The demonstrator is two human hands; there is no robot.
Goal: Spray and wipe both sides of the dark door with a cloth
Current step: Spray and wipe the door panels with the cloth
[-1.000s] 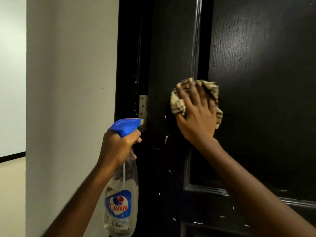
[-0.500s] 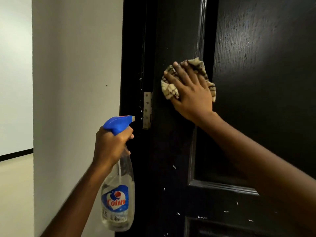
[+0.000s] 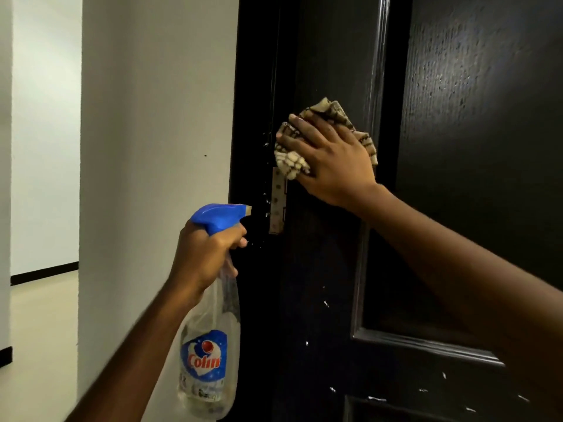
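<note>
Head view: the right hand [image 3: 332, 166] lies flat, fingers extended, pressing the checked cloth [image 3: 292, 159] against the dark door [image 3: 472, 147] near its hinged edge, at 1 o'clock from the metal hinge [image 3: 277, 202]. The left hand [image 3: 204, 254] is curled round the neck of the spray bottle [image 3: 210, 345], which is upright at 7 o'clock from the hinge, blue nozzle pointing to 3 o'clock.

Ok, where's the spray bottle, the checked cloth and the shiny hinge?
Clear plastic spray bottle with blue top [image 3: 203, 357]: head view, on its label.
Beige checked cloth [image 3: 289, 161]: head view, lower left corner.
Silver metal hinge [image 3: 277, 202]: head view, middle of plate.
</note>
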